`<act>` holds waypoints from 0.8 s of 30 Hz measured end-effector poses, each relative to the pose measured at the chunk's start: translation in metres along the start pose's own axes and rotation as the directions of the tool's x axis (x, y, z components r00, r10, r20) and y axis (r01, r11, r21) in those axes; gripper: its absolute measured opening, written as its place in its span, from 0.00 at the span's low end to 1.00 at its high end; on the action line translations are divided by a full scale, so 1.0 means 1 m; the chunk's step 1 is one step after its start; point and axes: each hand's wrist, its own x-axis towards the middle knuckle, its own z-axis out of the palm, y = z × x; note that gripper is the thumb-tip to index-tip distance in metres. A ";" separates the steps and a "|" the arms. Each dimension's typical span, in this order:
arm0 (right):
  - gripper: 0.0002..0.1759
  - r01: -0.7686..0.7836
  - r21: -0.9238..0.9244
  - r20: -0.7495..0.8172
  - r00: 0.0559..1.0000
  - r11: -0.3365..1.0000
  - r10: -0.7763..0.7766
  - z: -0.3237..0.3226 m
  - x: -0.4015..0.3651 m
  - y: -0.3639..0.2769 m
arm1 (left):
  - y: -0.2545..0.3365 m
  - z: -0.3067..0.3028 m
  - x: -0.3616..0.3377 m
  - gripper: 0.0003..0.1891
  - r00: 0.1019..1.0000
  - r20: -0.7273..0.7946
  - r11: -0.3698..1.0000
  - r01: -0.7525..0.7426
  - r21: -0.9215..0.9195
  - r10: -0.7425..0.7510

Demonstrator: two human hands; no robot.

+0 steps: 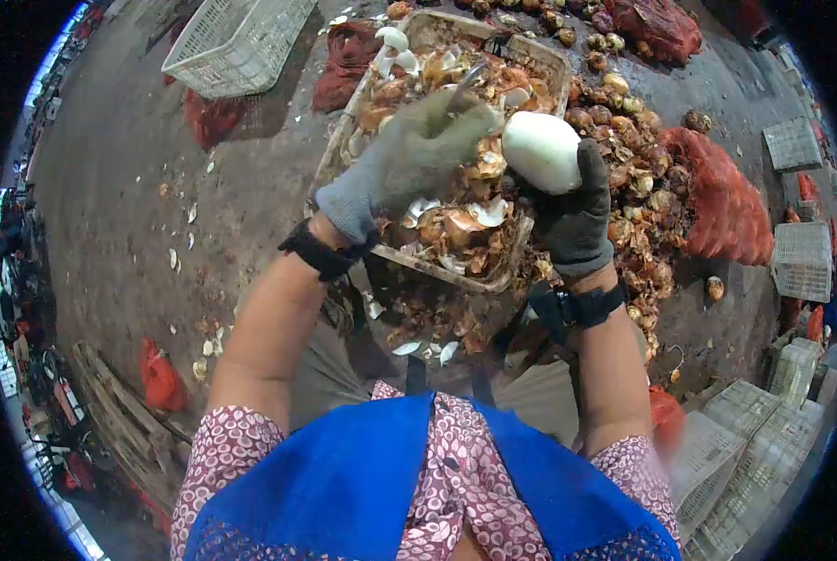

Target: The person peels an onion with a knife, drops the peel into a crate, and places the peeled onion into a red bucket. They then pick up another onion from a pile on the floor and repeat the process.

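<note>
My right hand, in a dark glove, is wrapped round a large peeled white onion. Just left of it is my left hand, in a grey glove and smeared by motion. A thin metal blade, seemingly a small knife, sticks up from its closed fingers; the handle is hidden. A gap shows between the left fingers and the onion. Both hands are above a pale plastic crate with onion skins and white peelings in it.
Unpeeled onions are heaped right of the crate, against a red mesh sack. A white crate stands at upper left. More crates line the right side. Old wooden planks lie at lower left.
</note>
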 end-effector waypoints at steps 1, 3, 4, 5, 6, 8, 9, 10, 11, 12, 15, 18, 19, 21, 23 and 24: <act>0.33 0.009 0.005 -0.035 0.999 1.000 -0.008 0.002 0.000 0.001 | 0.005 0.006 -0.003 0.18 0.998 0.055 0.988 0.042 -0.150 -0.035; 0.34 -0.014 -0.058 0.022 1.000 0.998 0.015 0.002 0.003 0.003 | 0.017 0.008 -0.008 0.18 0.997 0.069 0.990 0.041 -0.135 -0.032; 0.35 -0.008 -0.089 0.041 0.999 0.996 0.012 0.004 0.002 0.003 | 0.026 0.007 -0.013 0.18 0.988 0.097 0.976 0.135 -0.173 -0.119; 0.36 -0.001 -0.118 0.060 0.998 0.993 0.009 0.008 0.001 0.001 | 0.032 0.007 -0.016 0.19 0.970 0.130 0.951 0.230 -0.207 -0.206; 0.37 0.010 -0.158 0.037 0.999 0.987 -0.005 0.013 -0.001 -0.001 | 0.020 0.010 -0.013 0.20 0.966 0.146 0.933 0.246 -0.261 -0.214; 0.39 0.001 -0.210 0.058 0.998 0.978 0.011 0.009 -0.004 -0.004 | 0.015 0.014 -0.016 0.20 0.980 0.124 0.934 0.184 -0.306 -0.152; 0.41 -0.004 -0.264 0.077 0.997 0.964 0.025 0.008 -0.005 -0.005 | 0.014 0.014 -0.018 0.19 0.991 0.102 0.929 0.118 -0.350 -0.087; 0.42 0.008 -0.301 0.066 0.998 0.954 0.013 0.011 -0.006 -0.006 | 0.015 0.012 -0.017 0.19 0.984 0.136 0.925 0.153 -0.347 -0.112; 0.42 0.006 -0.295 0.068 0.998 0.955 0.015 0.015 -0.007 -0.008 | 0.009 0.013 -0.015 0.19 0.984 0.134 0.927 0.156 -0.342 -0.116; 0.42 0.032 -0.357 0.124 0.992 0.933 0.014 0.018 -0.008 -0.009 | -0.003 0.016 -0.013 0.18 0.997 0.072 0.935 0.005 -0.355 0.022; 0.44 0.070 -0.404 0.240 0.970 0.912 0.031 0.021 -0.003 -0.007 | -0.014 0.019 -0.007 0.16 0.994 0.026 0.938 -0.089 -0.335 0.104; 0.41 0.121 -0.432 0.143 0.988 0.893 -0.065 0.025 0.005 -0.003 | -0.017 0.017 0.003 0.12 0.948 -0.192 0.941 -0.287 -0.181 0.252; 0.34 0.099 -0.486 0.076 0.995 0.868 -0.071 0.027 0.006 -0.002 | -0.021 0.013 0.005 0.12 0.949 -0.178 0.941 -0.290 -0.176 0.259; 0.29 0.047 -0.581 -0.008 0.998 0.812 -0.063 0.020 0.015 -0.004 | -0.010 0.000 0.003 0.13 0.855 -0.219 0.810 -0.319 0.493 0.470; 0.27 0.002 -0.578 0.005 1.000 0.816 0.001 0.021 0.014 0.004 | -0.012 0.004 0.004 0.14 0.836 -0.162 0.730 -0.342 0.591 0.523; 0.27 -0.014 -0.586 -0.025 1.000 0.810 -0.001 0.024 0.014 0.009 | -0.015 0.010 0.002 0.13 0.814 -0.157 0.674 -0.336 0.658 0.559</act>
